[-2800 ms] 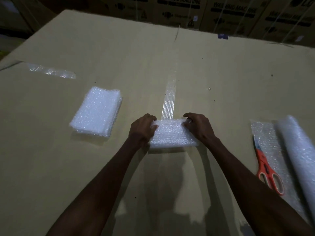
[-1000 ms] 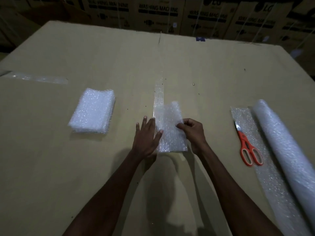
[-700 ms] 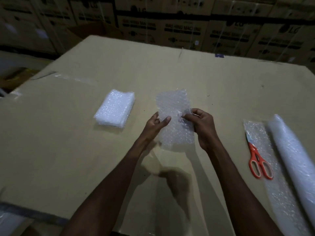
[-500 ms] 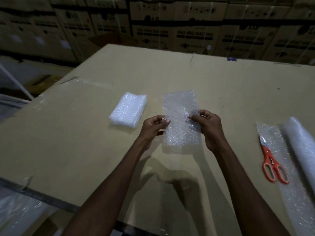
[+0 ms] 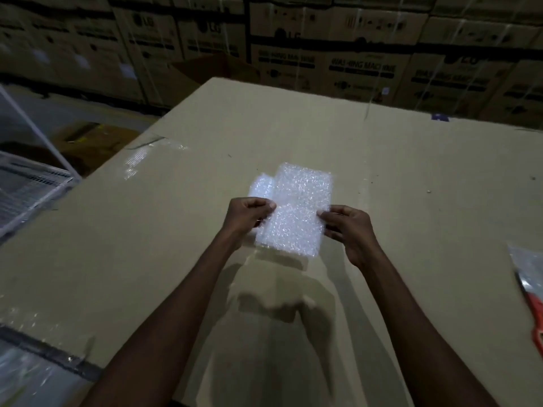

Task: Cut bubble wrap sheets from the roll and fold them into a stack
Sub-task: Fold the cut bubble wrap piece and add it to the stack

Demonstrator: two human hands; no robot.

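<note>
A folded bubble wrap sheet (image 5: 296,210) is held above the cardboard table (image 5: 147,245), pinched at its left edge by my left hand (image 5: 248,214) and at its right edge by my right hand (image 5: 346,227). It hangs over the stack of folded sheets (image 5: 261,185), which shows only as a corner behind its upper left side. The roll is out of view. Orange scissors (image 5: 536,315) and a strip of bubble wrap (image 5: 526,261) peek in at the right edge.
Clear tape patches (image 5: 138,158) shine on the table's left part. The table's left edge drops to a white wire rack (image 5: 32,183) and the floor. Stacked cardboard cartons (image 5: 338,63) line the back.
Both hands lifted the folded sheet off the table and carried it left, over the stack. The view swung left, so the roll has left the frame.
</note>
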